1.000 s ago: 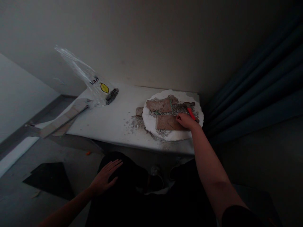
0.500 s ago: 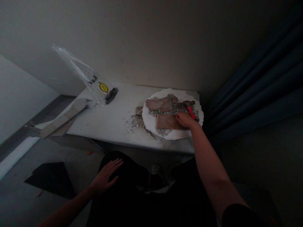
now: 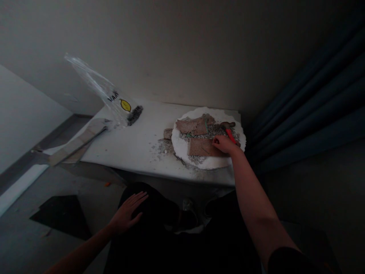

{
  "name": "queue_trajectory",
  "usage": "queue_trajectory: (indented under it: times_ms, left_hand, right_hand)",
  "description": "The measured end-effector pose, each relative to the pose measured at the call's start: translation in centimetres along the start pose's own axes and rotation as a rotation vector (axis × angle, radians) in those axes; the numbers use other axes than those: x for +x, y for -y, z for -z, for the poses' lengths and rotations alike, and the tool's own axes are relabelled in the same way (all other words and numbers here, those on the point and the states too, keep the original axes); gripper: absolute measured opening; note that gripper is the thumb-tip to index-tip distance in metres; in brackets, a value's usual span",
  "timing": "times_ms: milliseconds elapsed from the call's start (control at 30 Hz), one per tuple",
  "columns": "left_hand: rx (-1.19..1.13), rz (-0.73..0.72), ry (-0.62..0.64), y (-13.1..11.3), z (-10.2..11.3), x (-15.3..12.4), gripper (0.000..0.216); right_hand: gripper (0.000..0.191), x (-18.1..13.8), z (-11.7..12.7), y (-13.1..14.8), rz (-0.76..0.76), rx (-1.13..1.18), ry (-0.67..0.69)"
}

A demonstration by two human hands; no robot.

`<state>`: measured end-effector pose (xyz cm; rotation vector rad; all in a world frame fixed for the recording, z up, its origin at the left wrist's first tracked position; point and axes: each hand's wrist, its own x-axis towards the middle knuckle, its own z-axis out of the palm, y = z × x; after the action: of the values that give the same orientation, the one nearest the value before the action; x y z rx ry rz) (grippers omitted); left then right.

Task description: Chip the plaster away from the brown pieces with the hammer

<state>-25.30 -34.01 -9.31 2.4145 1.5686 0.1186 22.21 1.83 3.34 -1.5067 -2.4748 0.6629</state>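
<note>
My right hand (image 3: 224,144) reaches out to a round white foam slab (image 3: 211,161) on a low white table (image 3: 134,146). Its fingers are curled and rest on a flat brown tile piece (image 3: 201,147) beside a red-handled hammer (image 3: 229,133). Whether the fingers grip the tile edge or the hammer handle is unclear. More broken brown tile pieces (image 3: 191,126) and grey rubble lie on the slab. My left hand (image 3: 127,214) lies flat with fingers spread on my dark-clothed left knee, holding nothing.
A clear plastic bag (image 3: 110,95) with a yellow label stands at the table's back left. A long pale plank (image 3: 75,144) slants off the table's left end. A dark sheet (image 3: 61,215) lies on the floor. Dark curtains (image 3: 308,110) hang at right.
Almost nothing has moved. My right hand shifted very slightly on the tile piece; my left hand stays on my knee.
</note>
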Motion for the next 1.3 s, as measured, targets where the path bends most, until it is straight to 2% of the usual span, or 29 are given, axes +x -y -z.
queue_trajectory:
  times_ms: [533,1167,1300]
  left_hand:
    - [0.003,0.005,0.005,0.0,0.07,-0.05,0.069]
    - [0.01,0.0,0.005,-0.18,0.1,-0.04,0.069]
    - [0.018,-0.005,0.001,-0.01,-0.14,-0.19,0.069]
  right_hand:
    - [0.004,0.68,0.09,0.01,-0.023,-0.026,0.036]
    - [0.012,0.0,0.06,0.48,0.011,-0.108,0.014]
    - [0.008,-0.2,0.05,0.61,0.019,-0.115,-0.003]
